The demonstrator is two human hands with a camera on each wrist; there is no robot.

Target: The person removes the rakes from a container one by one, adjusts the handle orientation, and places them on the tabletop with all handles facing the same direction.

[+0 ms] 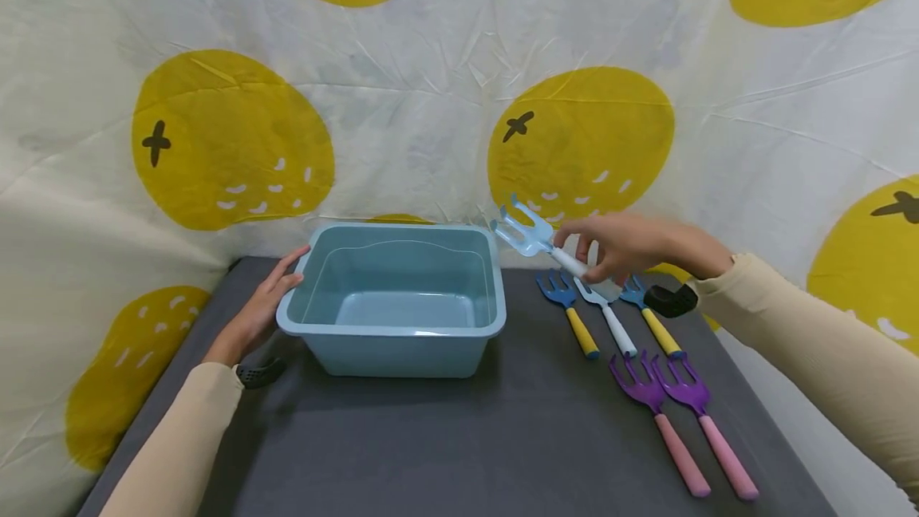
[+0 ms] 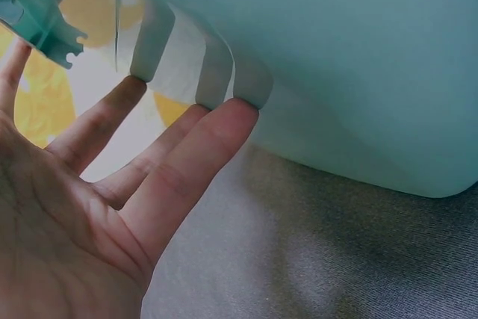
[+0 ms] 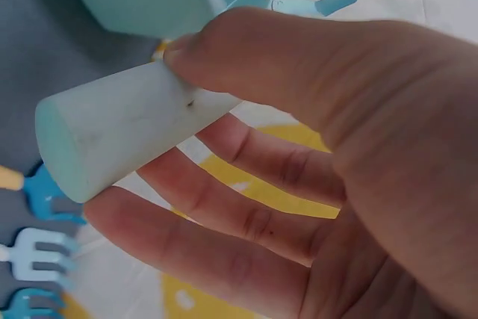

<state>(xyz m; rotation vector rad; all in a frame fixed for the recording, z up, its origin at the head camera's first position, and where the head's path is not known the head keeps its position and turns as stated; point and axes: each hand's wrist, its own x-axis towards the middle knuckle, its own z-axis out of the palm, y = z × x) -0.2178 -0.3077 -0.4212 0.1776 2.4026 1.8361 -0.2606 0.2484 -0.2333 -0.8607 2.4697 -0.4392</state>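
My right hand (image 1: 621, 244) pinches the white handle (image 3: 127, 125) of a light blue hand fork (image 1: 530, 234), lifted above the table beside the basin's right rim. Thumb on one side and fingers on the other hold the handle in the right wrist view. A blue-grey plastic basin (image 1: 402, 353) stands upright on the table's left half. My left hand (image 1: 260, 305) rests against the basin's left side, and in the left wrist view its straight fingertips (image 2: 237, 113) touch the outer wall. Below the right hand lie two blue forks with yellow handles (image 1: 581, 333) and a light blue fork with a white handle (image 1: 619, 331).
Two purple forks with pink handles (image 1: 682, 453) lie side by side near the table's right edge. A dark grey cloth (image 1: 431, 453) covers the table. Behind it hangs a white sheet (image 1: 409, 142) with yellow fruit prints.
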